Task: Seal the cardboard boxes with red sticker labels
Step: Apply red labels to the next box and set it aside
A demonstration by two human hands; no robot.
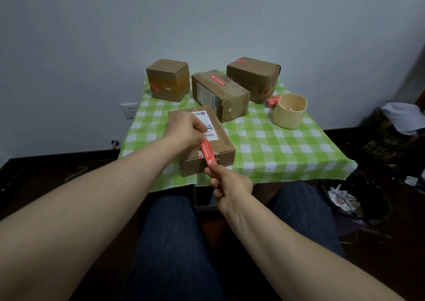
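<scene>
A flat cardboard box [220,149] with a white shipping label lies at the table's near edge. A red sticker label [208,151] runs across its top and down over the front edge. My left hand [184,128] pinches the sticker's far end on the box top. My right hand [226,183] pinches the near end below the box's front edge. Three more boxes stand behind: a cube-like box [169,80] at the left, a long box [220,95] in the middle and a large box [253,77] at the right, each bearing a red sticker.
A cream cup [290,111] stands at the right of the green checked tablecloth [287,149], with a roll of red stickers [271,100] behind it. A dark bin with paper scraps [345,202] sits on the floor to the right. My knees are under the table edge.
</scene>
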